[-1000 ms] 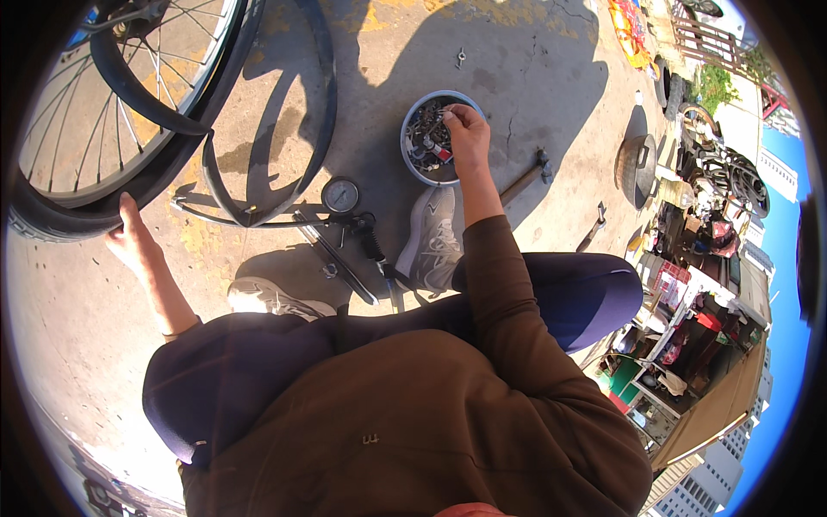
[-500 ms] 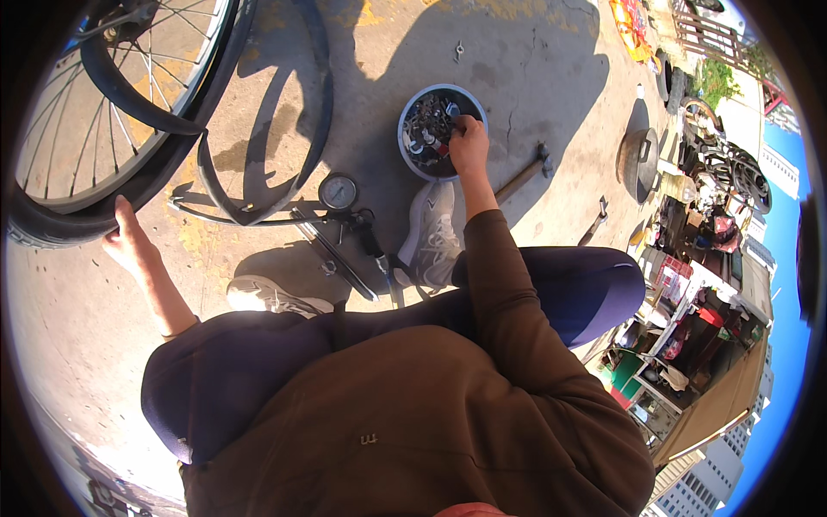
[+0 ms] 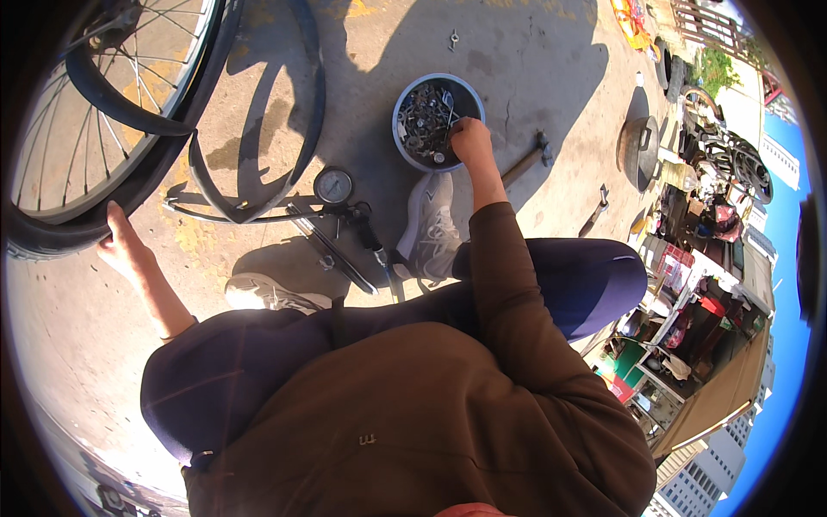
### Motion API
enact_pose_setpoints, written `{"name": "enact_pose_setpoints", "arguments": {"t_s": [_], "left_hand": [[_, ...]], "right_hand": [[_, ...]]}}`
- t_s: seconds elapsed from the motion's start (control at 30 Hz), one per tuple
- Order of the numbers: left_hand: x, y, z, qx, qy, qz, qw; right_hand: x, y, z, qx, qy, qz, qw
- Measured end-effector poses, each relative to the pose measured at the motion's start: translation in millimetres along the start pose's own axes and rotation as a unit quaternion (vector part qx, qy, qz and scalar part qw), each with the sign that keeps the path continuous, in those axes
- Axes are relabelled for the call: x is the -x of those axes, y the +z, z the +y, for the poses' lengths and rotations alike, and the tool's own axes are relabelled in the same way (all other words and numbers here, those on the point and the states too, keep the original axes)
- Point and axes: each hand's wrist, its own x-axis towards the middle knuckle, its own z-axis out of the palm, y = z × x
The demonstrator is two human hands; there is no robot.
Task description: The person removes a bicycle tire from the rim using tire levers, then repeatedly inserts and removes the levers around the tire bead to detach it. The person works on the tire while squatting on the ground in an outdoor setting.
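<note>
On the left, my left hand grips the outer edge of a black bicycle tire, its thumb over the tread. The tire is on a spoked wheel that is partly out of view. A black inner tube loops from the wheel down to the ground. My right hand is at the right side of a round bowl, fingers pinched together over the small metal parts inside. What the fingertips hold, if anything, is hidden.
A pump with a round gauge lies by my shoes. A hammer and a smaller tool lie right of the bowl; a small metal piece is beyond it. Farther right stand a dark round pot and cluttered shelves.
My right hand has shifted slightly within the bowl, and a red piece near its fingers no longer shows. My left hand keeps its grip on the tire. The whole view has shifted a little.
</note>
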Motion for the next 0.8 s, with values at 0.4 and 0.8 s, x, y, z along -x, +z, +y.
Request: {"name": "enact_pose_setpoints", "arguments": {"t_s": [0.4,0.8], "left_hand": [[-7.0,-3.4,-8.4,0.004,-0.02,-0.001,1.0],[-6.8,-1.5,-9.0,0.029,0.022,0.0,0.999]], "right_hand": [[-17.3,3.0,24.5,-0.2,0.162,0.007,0.966],[-18.8,10.7,1.5,-0.041,0.101,0.042,0.993]]}}
